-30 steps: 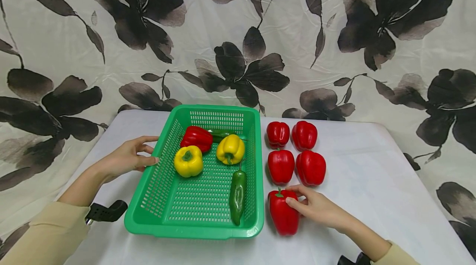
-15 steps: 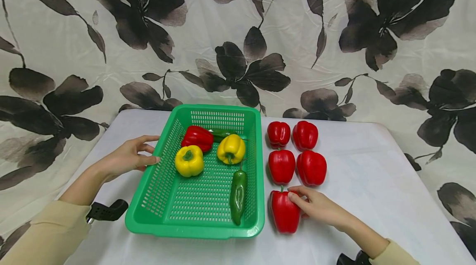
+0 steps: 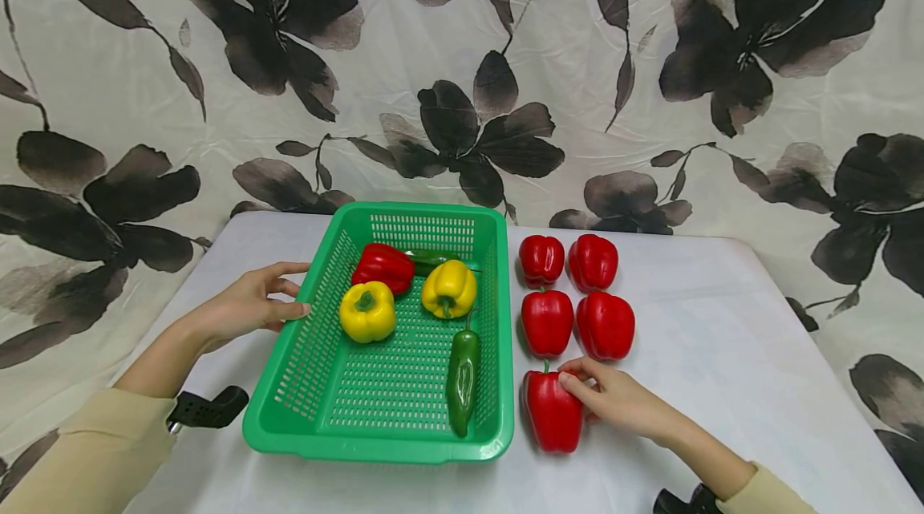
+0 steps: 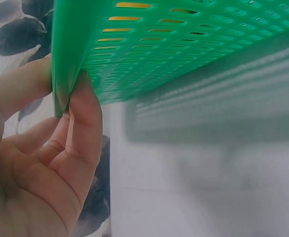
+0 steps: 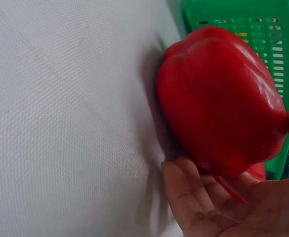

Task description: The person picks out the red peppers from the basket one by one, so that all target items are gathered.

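Note:
My left hand [image 3: 249,301] pinches the left rim of a green plastic basket [image 3: 378,450]; in the left wrist view the thumb and fingers [image 4: 85,123] lie on either side of that rim. Inside the basket sit a red bell pepper [image 3: 382,268], two yellow bell peppers, one left [image 3: 366,312] and one right [image 3: 449,289], a long green pepper [image 3: 463,382] along the right side and another green pepper [image 3: 429,260] at the back. My right hand [image 3: 613,398] holds the stem end of the nearest red bell pepper [image 3: 553,414], which lies on its side right of the basket.
Several more red bell peppers stand in two columns behind the held one, among them a front left one [image 3: 546,324] and a front right one [image 3: 605,326]. They rest on a white-covered table [image 3: 722,354]. A floral cloth [image 3: 613,57] hangs behind the table.
Over the last second the red bell pepper under my right hand has shifted slightly away from me and turned a little. The left hand and the basket keep their places.

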`<state>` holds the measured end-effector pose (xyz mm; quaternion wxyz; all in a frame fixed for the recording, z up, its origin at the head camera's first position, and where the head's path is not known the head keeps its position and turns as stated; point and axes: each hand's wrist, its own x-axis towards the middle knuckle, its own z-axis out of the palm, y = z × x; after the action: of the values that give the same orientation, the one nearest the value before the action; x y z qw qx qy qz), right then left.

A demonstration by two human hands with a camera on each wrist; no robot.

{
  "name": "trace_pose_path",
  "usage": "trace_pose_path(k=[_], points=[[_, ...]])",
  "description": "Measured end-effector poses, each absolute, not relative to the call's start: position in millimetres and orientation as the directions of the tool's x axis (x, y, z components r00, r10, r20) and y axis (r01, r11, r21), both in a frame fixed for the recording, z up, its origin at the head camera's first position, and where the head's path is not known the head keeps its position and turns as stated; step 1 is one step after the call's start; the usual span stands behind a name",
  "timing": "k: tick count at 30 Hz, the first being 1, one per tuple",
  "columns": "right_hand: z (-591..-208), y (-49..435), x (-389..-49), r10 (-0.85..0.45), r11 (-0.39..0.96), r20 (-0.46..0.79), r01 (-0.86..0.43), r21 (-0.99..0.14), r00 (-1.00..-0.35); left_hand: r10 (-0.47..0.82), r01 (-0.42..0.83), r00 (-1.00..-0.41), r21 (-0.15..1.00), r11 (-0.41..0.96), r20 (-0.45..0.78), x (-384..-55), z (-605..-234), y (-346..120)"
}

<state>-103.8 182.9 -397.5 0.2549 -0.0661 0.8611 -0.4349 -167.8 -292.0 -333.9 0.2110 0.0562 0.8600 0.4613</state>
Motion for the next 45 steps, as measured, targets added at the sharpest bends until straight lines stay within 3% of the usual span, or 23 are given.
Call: trace_pose_path(k=[45], points=[[-397.6,188.6,-104.1,-0.360,0.622,-0.394,0.097,-0.777,-0.846,0.291,-0.097,-0.906,0.819,0.566,-0.309,-166.8,-332.0,-289.8]])
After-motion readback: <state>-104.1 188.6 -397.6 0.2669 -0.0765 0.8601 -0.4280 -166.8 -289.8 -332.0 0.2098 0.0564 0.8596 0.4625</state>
